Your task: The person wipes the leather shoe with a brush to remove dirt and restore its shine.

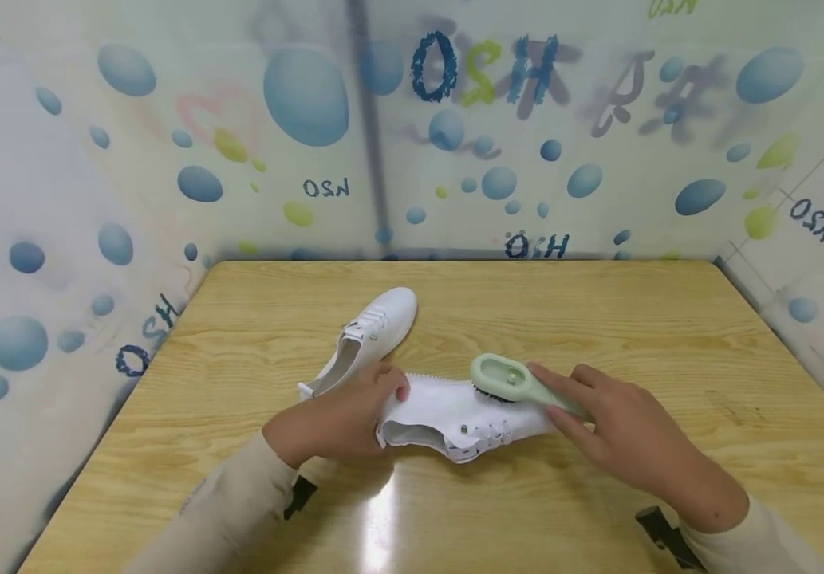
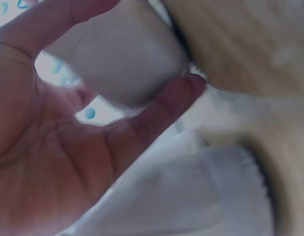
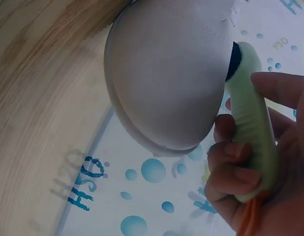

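A white lace-up shoe [image 1: 433,406] lies tilted on its side on the wooden table, its opening facing the front edge. At its heel, my left hand [image 1: 343,414] grips the shoe between thumb and fingers; the left wrist view shows the heel [image 2: 127,59] inside that grasp. My right hand [image 1: 630,430] holds a pale green brush [image 1: 501,376] by its handle, fingers curled round it in the right wrist view. Dark bristles [image 3: 234,61] touch the shoe's side near the laces. The toe [image 3: 167,78] is partly hidden behind the right hand in the head view.
A second white shoe [image 1: 383,319] stands upright behind the left hand, toe pointing to the back right. The wooden table [image 1: 598,311] reaches back to a wall covering [image 1: 412,159] printed with bubbles and letters. An orange cord [image 3: 250,216] hangs from the brush handle.
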Demonstrator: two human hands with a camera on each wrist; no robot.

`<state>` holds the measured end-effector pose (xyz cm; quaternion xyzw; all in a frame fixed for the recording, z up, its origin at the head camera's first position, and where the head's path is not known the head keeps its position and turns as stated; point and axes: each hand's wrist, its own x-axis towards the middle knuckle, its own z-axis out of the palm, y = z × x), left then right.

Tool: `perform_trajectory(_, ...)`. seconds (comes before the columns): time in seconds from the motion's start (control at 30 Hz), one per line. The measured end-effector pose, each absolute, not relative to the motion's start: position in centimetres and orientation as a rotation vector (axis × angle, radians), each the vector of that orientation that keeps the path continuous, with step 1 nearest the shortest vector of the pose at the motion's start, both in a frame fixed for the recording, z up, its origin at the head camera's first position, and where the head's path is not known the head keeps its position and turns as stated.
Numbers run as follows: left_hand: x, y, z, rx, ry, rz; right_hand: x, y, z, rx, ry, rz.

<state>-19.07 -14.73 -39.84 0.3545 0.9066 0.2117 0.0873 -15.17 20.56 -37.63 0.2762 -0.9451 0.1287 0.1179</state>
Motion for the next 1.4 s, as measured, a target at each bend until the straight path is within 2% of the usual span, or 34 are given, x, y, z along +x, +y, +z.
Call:
perform_trajectory(0.2,-19.3,-15.5,-38.4,0.999,2.525,0.675,-14.8,19.9,-37.8,0.873,-2.682,0.323)
perform_trajectory(0.43,-20.1,-14.4,-39.3,0.910,2.750,0.705,-14.7,18.2,-37.1,0.896,-2.757,0.215)
perform_trajectory(0.9,-20.6,-14.6,-39.7,0.823,2.709,0.790,-14.4,14.1,-38.2,1.028,-2.681,0.085)
perform_trajectory(1.07,-20.6,-14.5,-39.3,0.816,2.700,0.810,-14.2,14.7,-37.7,0.989,-2.685,0.091)
perform_trajectory(1.4,-20.6,-14.6,-39.4,0.820,2.653,0.868,-13.1,18.9,-36.1,0.858,-2.731,0.143)
